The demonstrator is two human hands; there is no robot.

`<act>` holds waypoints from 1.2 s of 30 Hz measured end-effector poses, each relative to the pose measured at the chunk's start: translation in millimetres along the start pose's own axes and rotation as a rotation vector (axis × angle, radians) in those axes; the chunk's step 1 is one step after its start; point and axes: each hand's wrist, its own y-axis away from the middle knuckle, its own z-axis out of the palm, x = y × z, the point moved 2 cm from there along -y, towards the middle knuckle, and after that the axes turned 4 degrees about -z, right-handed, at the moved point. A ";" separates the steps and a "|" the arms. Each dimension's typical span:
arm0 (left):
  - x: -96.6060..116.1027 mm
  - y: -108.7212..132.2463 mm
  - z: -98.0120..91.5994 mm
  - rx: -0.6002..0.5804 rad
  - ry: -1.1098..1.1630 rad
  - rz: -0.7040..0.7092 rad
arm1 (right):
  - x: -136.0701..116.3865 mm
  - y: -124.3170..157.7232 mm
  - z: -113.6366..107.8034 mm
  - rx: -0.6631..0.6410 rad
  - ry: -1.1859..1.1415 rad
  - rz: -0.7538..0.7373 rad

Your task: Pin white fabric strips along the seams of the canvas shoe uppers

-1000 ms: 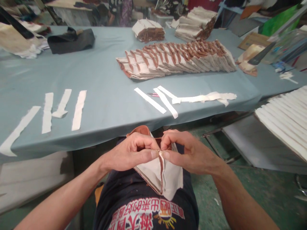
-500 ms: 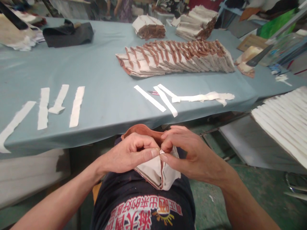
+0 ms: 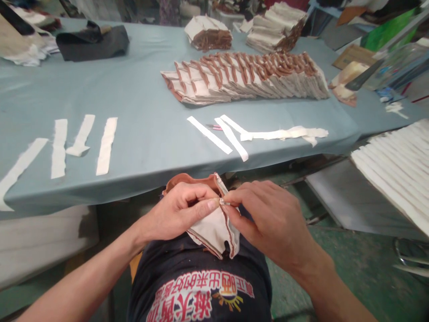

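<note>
Over my lap, on a dark printed apron (image 3: 201,286), I hold a sewn piece of brown leather with off-white lining (image 3: 208,232). Its brown leather side (image 3: 187,179) curves up at the back, and a brown-edged seam runs down the front. My left hand (image 3: 182,210) pinches the seam edge between thumb and forefinger. Close against it, my right hand (image 3: 264,210) pinches the same edge from the other side, fingers curled. The fingertips nearly meet at the seam. Under the fingers, the exact spot gripped is partly hidden.
Ahead is a table with a blue-grey cover (image 3: 144,89). A long row of lined leather pieces (image 3: 248,78) lies there, with stacks (image 3: 276,27) behind. White strips (image 3: 107,145) lie at left, others (image 3: 209,134) near a thin pink-and-dark tool. A pile of white pieces (image 3: 395,165) stands right.
The piece has turned slightly in my hands, and a lined edge now stands up behind the fingers. The lower seam has spread into a gap. My right hand's fingers have curled in more.
</note>
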 end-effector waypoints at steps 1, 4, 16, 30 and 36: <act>-0.2 0.2 0.1 0.000 -0.014 0.004 | -1.9 -0.3 -0.5 0.000 0.024 -0.015; 0.7 0.4 1.1 -0.002 -0.040 0.008 | -5.4 -1.2 -1.1 0.009 0.074 -0.036; -1.3 -4.3 6.9 0.016 -0.027 0.038 | 4.2 3.6 11.2 -0.070 -0.324 0.342; -7.3 -8.8 12.3 0.110 -0.150 -0.048 | 2.1 5.4 17.4 -0.120 -0.038 0.201; -5.9 -10.9 19.1 0.247 -0.102 -0.056 | -4.2 7.7 31.2 -0.014 0.018 0.299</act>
